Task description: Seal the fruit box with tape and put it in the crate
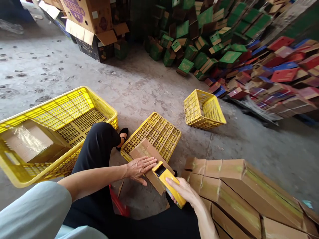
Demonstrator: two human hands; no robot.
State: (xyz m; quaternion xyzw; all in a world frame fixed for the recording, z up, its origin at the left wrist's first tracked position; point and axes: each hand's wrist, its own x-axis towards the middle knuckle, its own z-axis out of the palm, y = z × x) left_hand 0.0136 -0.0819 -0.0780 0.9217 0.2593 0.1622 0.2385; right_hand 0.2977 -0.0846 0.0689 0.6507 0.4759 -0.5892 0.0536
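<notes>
We have a narrow brown carton lying in front of us on a yellow crate that looks turned bottom up. Its long axis slants from the far left towards the near right, so its near end points at our right side. Our left hand is the nearer one — it rests palm down across the carton, its fingers stretched out almost side by side and pointing right, the thumb apart. The carton's far end reaches out beyond that hand, up and to the left.

Our right hand has its fingers wrapped around a yellow tool, whose wide front end sits over the carton's near part, just beside our left fingertips. We cannot tell whether the tool touches the cardboard — its underside is hidden. To our right lie stacked cartons; to our left, a large crate holds a taped box
</notes>
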